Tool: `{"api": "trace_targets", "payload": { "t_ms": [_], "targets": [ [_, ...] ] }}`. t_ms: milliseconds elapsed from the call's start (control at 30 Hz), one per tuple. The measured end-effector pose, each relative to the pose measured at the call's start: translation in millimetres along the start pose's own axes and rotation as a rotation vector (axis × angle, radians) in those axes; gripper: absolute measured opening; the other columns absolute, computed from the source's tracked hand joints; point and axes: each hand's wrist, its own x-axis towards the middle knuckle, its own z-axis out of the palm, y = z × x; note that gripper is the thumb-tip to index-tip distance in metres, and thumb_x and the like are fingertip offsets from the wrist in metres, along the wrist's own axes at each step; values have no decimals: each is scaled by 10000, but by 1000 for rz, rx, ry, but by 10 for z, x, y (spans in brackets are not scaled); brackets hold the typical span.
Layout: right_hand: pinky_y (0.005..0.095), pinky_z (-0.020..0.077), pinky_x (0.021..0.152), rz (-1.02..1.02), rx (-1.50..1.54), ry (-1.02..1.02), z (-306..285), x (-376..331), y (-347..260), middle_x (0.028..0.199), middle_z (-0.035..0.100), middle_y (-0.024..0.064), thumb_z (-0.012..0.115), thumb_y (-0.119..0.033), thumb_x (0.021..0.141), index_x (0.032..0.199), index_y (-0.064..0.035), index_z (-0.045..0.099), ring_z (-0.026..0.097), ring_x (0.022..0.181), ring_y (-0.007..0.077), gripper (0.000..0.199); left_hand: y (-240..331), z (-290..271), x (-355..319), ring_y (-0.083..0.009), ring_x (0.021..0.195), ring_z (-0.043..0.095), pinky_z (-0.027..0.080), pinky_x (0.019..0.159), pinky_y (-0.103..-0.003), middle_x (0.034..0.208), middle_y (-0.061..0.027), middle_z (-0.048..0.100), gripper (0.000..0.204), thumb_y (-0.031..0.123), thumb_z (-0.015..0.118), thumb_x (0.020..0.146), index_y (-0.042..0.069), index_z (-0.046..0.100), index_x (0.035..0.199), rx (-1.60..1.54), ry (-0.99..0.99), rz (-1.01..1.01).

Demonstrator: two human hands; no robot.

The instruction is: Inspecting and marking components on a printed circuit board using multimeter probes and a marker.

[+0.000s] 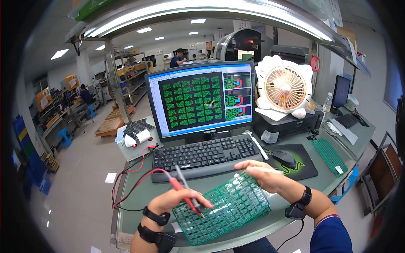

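The left hand [171,202] pinches two test probes [185,192], one red and one grey, their tips down on a green circuit panel [230,206]. The panel lies tilted on the worktop [320,179] edge, its long axis running from lower left to upper right. The right hand [265,175] grips its far corner, fingers closed around a white pen [270,170]. Beyond lie a black keyboard [206,156], a mouse [284,158], then a monitor [202,99] and a fan [284,86].
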Motion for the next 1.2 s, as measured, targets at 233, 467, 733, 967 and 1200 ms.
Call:
{"api": "trace_targets", "payload": {
  "t_ms": [233,467,733,967,1200],
  "targets": [
    [248,463,837,10,-209,90,-219,43,227,995,603,26,696,-132,878,1090,-44,598,564,914,80,250,-136,-37,155,-274,1145,575,401,1019,-351,1156,-143,667,478,243,324,972,-40,708,999,-45,213,85],
    [241,461,767,-74,-471,114,-320,81,252,921,615,12,686,-159,881,962,-42,598,551,853,65,167,-196,-140,116,-277,839,610,473,806,-377,812,-183,638,510,296,356,947,-38,644,692,-216,595,279],
    [313,508,796,-492,-1017,174,-252,69,95,892,667,72,692,-192,878,948,-36,613,652,900,182,188,-129,196,125,-224,624,542,442,620,-333,607,-115,557,508,320,340,980,30,533,610,-183,285,244],
    [234,468,662,19,-340,-304,454,-52,-7,867,629,40,562,-254,981,1247,-44,539,549,742,72,340,-54,507,129,-108,613,502,410,570,-252,660,-27,550,399,330,421,1003,14,600,837,-2,-36,-9],
    [229,432,602,37,-199,-173,657,-35,-3,769,601,43,527,-343,991,1066,-47,535,534,679,78,306,20,559,88,-131,694,549,453,647,-276,749,-46,574,491,411,371,1010,17,581,806,44,-14,-197]
  ]
}}
